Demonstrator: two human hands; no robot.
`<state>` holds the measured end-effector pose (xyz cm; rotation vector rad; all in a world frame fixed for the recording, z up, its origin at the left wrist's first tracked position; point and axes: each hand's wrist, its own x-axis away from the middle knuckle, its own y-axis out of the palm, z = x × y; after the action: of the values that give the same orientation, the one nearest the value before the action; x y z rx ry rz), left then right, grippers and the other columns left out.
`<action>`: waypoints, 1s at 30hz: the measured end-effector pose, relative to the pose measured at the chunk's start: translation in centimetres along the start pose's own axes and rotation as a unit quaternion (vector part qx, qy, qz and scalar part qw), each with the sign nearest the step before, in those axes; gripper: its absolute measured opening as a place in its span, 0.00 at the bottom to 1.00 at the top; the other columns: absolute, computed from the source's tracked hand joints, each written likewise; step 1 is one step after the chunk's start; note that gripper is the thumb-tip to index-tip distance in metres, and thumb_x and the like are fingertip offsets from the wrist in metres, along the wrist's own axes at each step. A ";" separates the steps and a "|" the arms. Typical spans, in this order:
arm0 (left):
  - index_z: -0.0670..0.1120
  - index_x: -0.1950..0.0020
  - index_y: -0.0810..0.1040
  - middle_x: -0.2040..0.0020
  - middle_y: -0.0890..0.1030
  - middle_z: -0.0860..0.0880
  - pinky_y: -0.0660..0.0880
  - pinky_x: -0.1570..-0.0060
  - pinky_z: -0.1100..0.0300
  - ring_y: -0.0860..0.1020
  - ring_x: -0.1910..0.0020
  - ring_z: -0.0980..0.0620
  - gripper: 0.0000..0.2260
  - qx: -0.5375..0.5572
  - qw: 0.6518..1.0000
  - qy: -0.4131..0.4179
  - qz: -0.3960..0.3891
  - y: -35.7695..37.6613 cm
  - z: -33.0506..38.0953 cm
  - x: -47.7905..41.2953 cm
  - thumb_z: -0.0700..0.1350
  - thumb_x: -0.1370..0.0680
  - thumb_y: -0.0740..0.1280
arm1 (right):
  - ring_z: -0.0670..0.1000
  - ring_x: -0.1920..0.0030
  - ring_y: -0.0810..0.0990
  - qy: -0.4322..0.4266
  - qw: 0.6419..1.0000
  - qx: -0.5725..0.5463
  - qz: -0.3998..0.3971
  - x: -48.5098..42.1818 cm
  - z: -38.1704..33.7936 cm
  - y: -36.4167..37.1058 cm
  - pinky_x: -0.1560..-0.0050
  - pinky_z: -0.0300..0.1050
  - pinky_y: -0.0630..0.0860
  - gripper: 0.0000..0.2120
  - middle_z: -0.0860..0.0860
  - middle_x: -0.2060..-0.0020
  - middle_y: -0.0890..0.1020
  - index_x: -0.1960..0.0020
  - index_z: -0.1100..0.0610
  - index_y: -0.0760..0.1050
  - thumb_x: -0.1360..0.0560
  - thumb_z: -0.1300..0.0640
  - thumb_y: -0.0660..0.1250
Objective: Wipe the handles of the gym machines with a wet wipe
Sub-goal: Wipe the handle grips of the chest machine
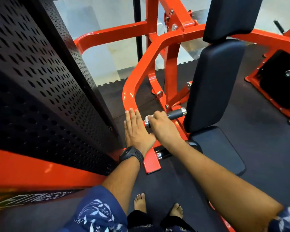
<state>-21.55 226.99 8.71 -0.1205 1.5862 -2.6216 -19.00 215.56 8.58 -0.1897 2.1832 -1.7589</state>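
The right hand (161, 124) is curled round the black handle (176, 114), with a white wet wipe (148, 117) pinched under its fingers. Only a small corner of the wipe is seen; the rest is hidden by the hand. The handle's middle is covered too, and its chrome ends are left showing. The left hand (136, 129) is laid flat, fingers straight, against the orange frame tube (141, 76) just beside it. A lower grip (159, 155) is largely hidden behind the right forearm.

Right hand (159, 123) gripping handle (177, 113), left hand (136, 129) flat
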 end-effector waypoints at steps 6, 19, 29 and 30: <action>0.42 0.18 0.46 0.18 0.42 0.45 0.44 0.21 0.50 0.36 0.20 0.48 0.48 -0.013 1.000 0.008 -0.008 0.3 -0.3 -0.3 0.50 0.30 0.70 | 0.60 0.51 0.73 0.128 0.990 -0.033 0.053 0.2 3.8 -0.8 0.57 0.49 0.74 0.14 0.57 0.53 0.74 0.43 0.56 0.79 0.26 0.66 0.66; 0.42 0.18 0.50 0.17 0.46 0.45 0.49 0.21 0.51 0.39 0.19 0.50 0.43 0.037 0.999 0.011 0.019 0.4 -0.6 -0.2 0.47 0.28 0.70 | 0.59 0.47 0.72 -0.079 0.995 -0.049 -0.043 0.9 0.2 -0.7 0.54 0.51 0.74 0.25 0.59 0.45 0.73 0.31 0.63 0.70 0.28 0.68 0.68; 0.40 0.19 0.55 0.18 0.49 0.43 0.49 0.21 0.47 0.43 0.19 0.48 0.39 0.042 0.997 0.026 0.052 0.8 -0.7 -0.2 0.49 0.26 0.67 | 0.60 0.57 0.74 -0.140 0.990 0.024 -0.001 0.3 1.1 -0.1 0.60 0.55 0.75 0.19 0.57 0.55 0.75 0.38 0.60 0.77 0.28 0.60 0.62; 0.40 0.19 0.54 0.18 0.48 0.43 0.48 0.21 0.48 0.42 0.19 0.48 0.40 0.036 0.998 0.025 0.043 0.7 -0.6 -0.3 0.49 0.27 0.68 | 0.60 0.57 0.74 -0.119 0.992 0.028 0.004 0.0 1.9 -0.6 0.60 0.55 0.75 0.20 0.57 0.56 0.75 0.39 0.59 0.78 0.28 0.59 0.58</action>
<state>-21.33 227.22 7.80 0.0177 1.4742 -2.6302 -18.40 213.72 8.85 -0.3571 1.9614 -1.6945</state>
